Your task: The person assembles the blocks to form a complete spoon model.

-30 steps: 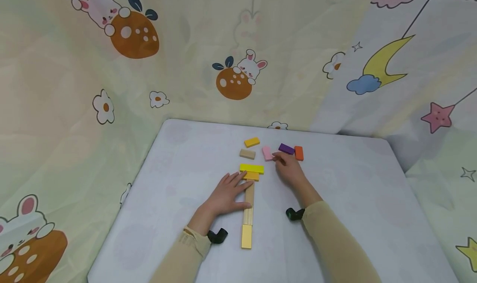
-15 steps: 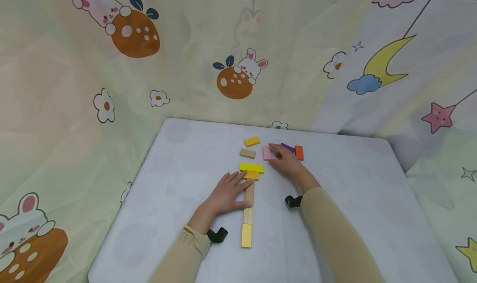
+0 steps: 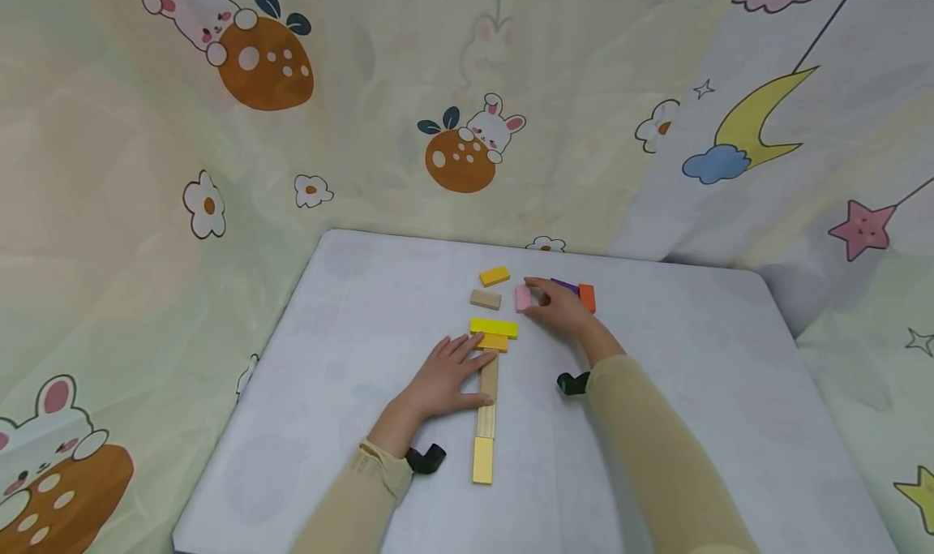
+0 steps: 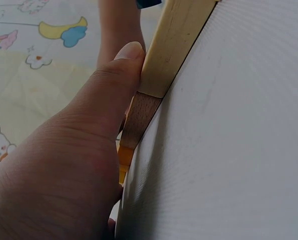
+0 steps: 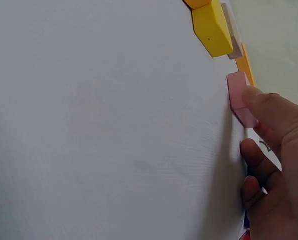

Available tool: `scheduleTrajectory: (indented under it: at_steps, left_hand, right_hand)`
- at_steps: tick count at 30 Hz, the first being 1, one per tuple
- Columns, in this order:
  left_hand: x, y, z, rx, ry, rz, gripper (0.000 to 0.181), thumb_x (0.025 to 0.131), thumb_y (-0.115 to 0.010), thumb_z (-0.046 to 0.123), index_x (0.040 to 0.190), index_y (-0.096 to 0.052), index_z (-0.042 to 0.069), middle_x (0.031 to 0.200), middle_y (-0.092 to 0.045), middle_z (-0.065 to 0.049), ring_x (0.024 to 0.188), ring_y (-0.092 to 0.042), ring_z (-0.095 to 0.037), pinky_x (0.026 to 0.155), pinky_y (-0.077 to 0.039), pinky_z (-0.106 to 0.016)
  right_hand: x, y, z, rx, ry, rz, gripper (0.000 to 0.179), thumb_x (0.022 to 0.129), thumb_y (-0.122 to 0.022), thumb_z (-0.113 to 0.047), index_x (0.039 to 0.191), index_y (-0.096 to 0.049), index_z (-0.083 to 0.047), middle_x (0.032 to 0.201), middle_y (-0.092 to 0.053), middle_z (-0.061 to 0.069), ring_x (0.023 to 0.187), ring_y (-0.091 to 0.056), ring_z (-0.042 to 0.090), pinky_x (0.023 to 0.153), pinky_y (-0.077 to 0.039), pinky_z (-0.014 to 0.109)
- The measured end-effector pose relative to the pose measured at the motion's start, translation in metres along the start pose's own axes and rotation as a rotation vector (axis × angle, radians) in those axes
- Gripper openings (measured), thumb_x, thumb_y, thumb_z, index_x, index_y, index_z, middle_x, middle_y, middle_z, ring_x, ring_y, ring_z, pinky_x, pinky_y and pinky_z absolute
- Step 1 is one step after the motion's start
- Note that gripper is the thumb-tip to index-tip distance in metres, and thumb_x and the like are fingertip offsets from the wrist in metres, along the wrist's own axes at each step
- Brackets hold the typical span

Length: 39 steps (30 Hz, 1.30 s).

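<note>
My right hand [image 3: 562, 307] pinches a pink block [image 3: 522, 298] lying on the table, thumb at its near end and index finger at its far end. In the right wrist view the thumb presses the pink block [image 5: 241, 97]. My left hand [image 3: 438, 384] rests spread along a column of plain wooden blocks [image 3: 486, 420], fingertips on the orange-yellow block [image 3: 495, 343] at its top and thumb against the column's side. Across that top lies a bright yellow block [image 3: 494, 328]. In the left wrist view the thumb touches a pale wooden block [image 4: 174, 45].
Beyond the column lie a tan block [image 3: 485, 299] and an orange-yellow block [image 3: 494, 276]. A purple block [image 3: 565, 285], partly hidden by the right hand, and an orange-red block [image 3: 587, 298] lie to the right. The white table [image 3: 350, 294] meets a printed cloth behind.
My right hand has shifted slightly away from me and its fingers have come round the pink block, which now stands straighter. The left hand has stayed in place.
</note>
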<state>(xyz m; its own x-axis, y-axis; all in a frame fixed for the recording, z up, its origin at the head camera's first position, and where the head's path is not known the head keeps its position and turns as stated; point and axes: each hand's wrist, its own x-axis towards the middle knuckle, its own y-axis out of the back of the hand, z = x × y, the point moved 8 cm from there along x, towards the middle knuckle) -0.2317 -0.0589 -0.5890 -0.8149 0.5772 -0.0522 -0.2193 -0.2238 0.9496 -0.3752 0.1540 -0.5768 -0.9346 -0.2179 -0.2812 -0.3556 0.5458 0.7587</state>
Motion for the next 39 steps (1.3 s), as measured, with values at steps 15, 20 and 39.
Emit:
scheduleTrajectory:
  at_steps: [15,20,39]
  left_hand:
    - [-0.001,0.005,0.003,-0.005,-0.018,0.01,0.083,0.084,-0.043,0.082,0.155,-0.026,0.042,0.168,-0.011,0.004,0.153,-0.018,-0.027,0.126,-0.01,-0.051]
    - [-0.002,0.006,0.003,0.0,-0.021,0.014,0.084,0.084,-0.042,0.083,0.155,-0.027,0.041,0.168,-0.012,0.003,0.153,-0.019,-0.028,0.126,-0.011,-0.051]
    - [-0.003,0.006,0.003,-0.008,-0.007,-0.006,0.082,0.085,-0.046,0.08,0.155,-0.026,0.041,0.168,-0.01,0.004,0.154,-0.017,-0.026,0.126,-0.01,-0.05]
  right_hand:
    - [-0.015,-0.008,-0.01,0.009,0.106,0.059,0.066,0.083,-0.069,-0.061,0.142,-0.053,-0.037,0.148,-0.051,-0.006,0.12,-0.054,0.022,0.104,-0.05,0.047]
    - [-0.018,-0.013,-0.012,0.032,0.133,0.054,0.061,0.086,-0.07,-0.055,0.141,-0.054,-0.035,0.149,-0.05,-0.004,0.129,-0.052,0.024,0.108,-0.047,0.049]
    - [-0.021,-0.021,-0.011,0.026,0.171,0.078,0.052,0.092,-0.066,-0.046,0.141,-0.054,-0.035,0.151,-0.048,-0.005,0.142,-0.041,0.026,0.117,-0.036,0.052]
